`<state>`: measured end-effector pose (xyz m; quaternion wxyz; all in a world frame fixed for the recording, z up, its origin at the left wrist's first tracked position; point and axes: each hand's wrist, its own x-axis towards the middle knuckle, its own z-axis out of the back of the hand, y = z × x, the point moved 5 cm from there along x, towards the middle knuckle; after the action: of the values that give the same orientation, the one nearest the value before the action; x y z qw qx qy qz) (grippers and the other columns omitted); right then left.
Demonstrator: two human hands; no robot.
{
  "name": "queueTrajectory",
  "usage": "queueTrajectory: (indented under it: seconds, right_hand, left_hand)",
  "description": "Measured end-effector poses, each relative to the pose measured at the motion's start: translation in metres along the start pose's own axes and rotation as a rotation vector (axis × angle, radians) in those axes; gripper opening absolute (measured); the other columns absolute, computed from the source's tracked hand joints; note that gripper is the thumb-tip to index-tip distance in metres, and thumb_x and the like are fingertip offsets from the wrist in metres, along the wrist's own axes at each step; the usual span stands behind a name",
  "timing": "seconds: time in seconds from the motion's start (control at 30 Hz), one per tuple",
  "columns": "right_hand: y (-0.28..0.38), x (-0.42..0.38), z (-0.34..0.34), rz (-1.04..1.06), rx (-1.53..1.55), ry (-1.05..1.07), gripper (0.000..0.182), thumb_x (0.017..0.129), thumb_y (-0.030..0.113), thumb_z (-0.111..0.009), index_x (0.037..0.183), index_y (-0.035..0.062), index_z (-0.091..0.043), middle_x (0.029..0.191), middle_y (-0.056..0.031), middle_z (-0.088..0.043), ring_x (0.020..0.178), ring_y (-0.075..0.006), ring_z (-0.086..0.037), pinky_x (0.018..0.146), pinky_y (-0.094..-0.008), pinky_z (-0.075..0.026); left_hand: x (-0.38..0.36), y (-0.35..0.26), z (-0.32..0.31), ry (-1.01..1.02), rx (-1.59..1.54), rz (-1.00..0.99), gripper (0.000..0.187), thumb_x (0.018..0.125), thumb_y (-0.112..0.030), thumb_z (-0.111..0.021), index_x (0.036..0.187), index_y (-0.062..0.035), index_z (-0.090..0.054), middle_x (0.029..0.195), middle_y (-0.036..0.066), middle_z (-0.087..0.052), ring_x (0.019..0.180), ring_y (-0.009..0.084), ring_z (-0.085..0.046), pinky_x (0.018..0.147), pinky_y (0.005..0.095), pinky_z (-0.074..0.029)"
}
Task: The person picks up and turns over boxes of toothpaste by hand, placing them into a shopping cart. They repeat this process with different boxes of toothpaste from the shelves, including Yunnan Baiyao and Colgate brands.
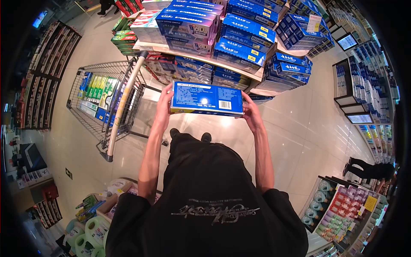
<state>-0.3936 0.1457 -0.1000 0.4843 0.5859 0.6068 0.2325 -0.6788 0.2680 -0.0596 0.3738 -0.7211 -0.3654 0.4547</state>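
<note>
A blue box [206, 99] with white print and a barcode is held out in front of me, its printed side facing up. My left hand [164, 103] grips its left end and my right hand [251, 112] grips its right end. Just beyond the box stands a display shelf [239, 64] stacked with blue boxes [244, 32] and purple-blue boxes [188, 25]. To the left is a shopping cart [107, 100] holding green, yellow and blue packages [100, 92].
Shelving [51, 73] lines the left side and more stocked shelves [372, 81] stand at the right. Bottles [96, 229] sit at the lower left. A display of bottles [342, 210] is at the lower right, near another person [368, 170]. Tiled floor [295, 141] lies between.
</note>
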Motion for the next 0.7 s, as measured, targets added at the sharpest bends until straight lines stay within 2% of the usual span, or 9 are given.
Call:
queueTrajectory:
  seconds: [0.07,0.1,0.13,0.2,0.23,0.33,0.37,0.5,0.7]
  right_hand:
    - [-0.001,-0.006,-0.009,0.010,-0.060,-0.035,0.056,0.081,0.011,-0.049,0.136,0.0057,-0.043,0.101,-0.0016,-0.062,0.082,-0.0085,-0.057,0.070,-0.0277,-0.049]
    - [-0.013,-0.006,-0.001,-0.040,-0.051,0.016,0.056,0.077,0.004,-0.054,0.132,0.0074,-0.047,0.109,-0.0002,-0.059,0.089,-0.0085,-0.054,0.077,-0.0279,-0.047]
    - [-0.024,-0.004,0.001,-0.041,-0.052,0.022,0.056,0.077,0.004,-0.054,0.132,0.0074,-0.047,0.109,-0.0002,-0.059,0.089,-0.0085,-0.054,0.077,-0.0279,-0.047]
    - [-0.039,0.000,0.001,-0.006,-0.213,0.069,0.057,0.070,-0.003,-0.060,0.125,0.0063,-0.051,0.104,0.0010,-0.059,0.088,-0.0089,-0.055,0.077,-0.0274,-0.047]
    - [-0.042,0.001,-0.005,0.005,-0.212,0.082,0.054,0.067,-0.009,-0.065,0.118,0.0055,-0.054,0.100,-0.0003,-0.059,0.089,-0.0099,-0.056,0.080,-0.0276,-0.048]
    - [-0.065,0.013,-0.011,-0.044,-0.118,0.111,0.047,0.071,-0.011,-0.067,0.113,0.0052,-0.055,0.097,-0.0015,-0.059,0.090,-0.0105,-0.058,0.081,-0.0271,-0.049]
    - [-0.067,0.015,-0.013,-0.044,-0.126,0.061,0.043,0.073,-0.013,-0.066,0.111,0.0051,-0.055,0.097,-0.0021,-0.059,0.090,-0.0111,-0.058,0.082,-0.0259,-0.050]
    - [-0.064,0.018,-0.024,-0.001,-0.062,0.071,0.035,0.079,-0.006,-0.067,0.111,0.0034,-0.056,0.098,-0.0030,-0.060,0.091,-0.0097,-0.058,0.079,-0.0247,-0.049]
    - [-0.073,0.026,-0.017,-0.064,0.000,0.067,0.039,0.080,0.004,-0.070,0.115,0.0022,-0.053,0.101,-0.0047,-0.061,0.091,-0.0099,-0.059,0.077,-0.0243,-0.050]
  left_hand:
    - [-0.013,-0.019,-0.014,0.113,0.276,-0.255,0.055,0.087,-0.017,-0.060,0.135,-0.0021,-0.038,0.104,0.009,-0.062,0.093,0.0128,-0.060,0.082,0.0262,-0.048]
    - [-0.014,-0.019,-0.015,0.117,0.294,-0.371,0.059,0.080,-0.004,-0.066,0.134,-0.0008,-0.040,0.102,0.007,-0.062,0.089,0.0108,-0.058,0.082,0.0263,-0.047]
    - [-0.019,-0.024,-0.021,0.111,0.294,-0.373,0.059,0.080,-0.004,-0.066,0.134,-0.0008,-0.040,0.102,0.007,-0.062,0.089,0.0108,-0.058,0.082,0.0263,-0.047]
    - [-0.037,-0.043,-0.038,0.155,0.362,-0.555,0.058,0.078,-0.003,-0.069,0.130,-0.0004,-0.044,0.100,0.007,-0.062,0.091,0.0110,-0.058,0.082,0.0276,-0.047]
    - [-0.042,-0.046,-0.045,0.200,0.359,-0.542,0.051,0.075,-0.003,-0.071,0.122,-0.0011,-0.052,0.101,0.006,-0.062,0.092,0.0107,-0.058,0.082,0.0278,-0.047]
    - [-0.061,-0.066,-0.078,0.330,0.613,-0.795,0.043,0.065,-0.001,-0.072,0.107,-0.0030,-0.063,0.103,0.009,-0.065,0.094,0.0198,-0.062,0.085,0.0319,-0.048]
    - [-0.066,-0.070,-0.086,0.375,0.625,-0.800,0.043,0.063,0.000,-0.072,0.105,-0.0029,-0.064,0.103,0.011,-0.065,0.095,0.0251,-0.062,0.085,0.0336,-0.048]
    - [-0.072,-0.071,-0.100,0.416,0.695,-0.866,0.042,0.061,0.001,-0.073,0.102,-0.0031,-0.065,0.100,0.009,-0.066,0.095,0.0239,-0.062,0.085,0.0339,-0.048]
    - [-0.075,-0.067,-0.105,0.453,0.699,-0.854,0.043,0.061,0.001,-0.074,0.103,-0.0038,-0.066,0.101,0.009,-0.066,0.095,0.0240,-0.062,0.084,0.0340,-0.048]
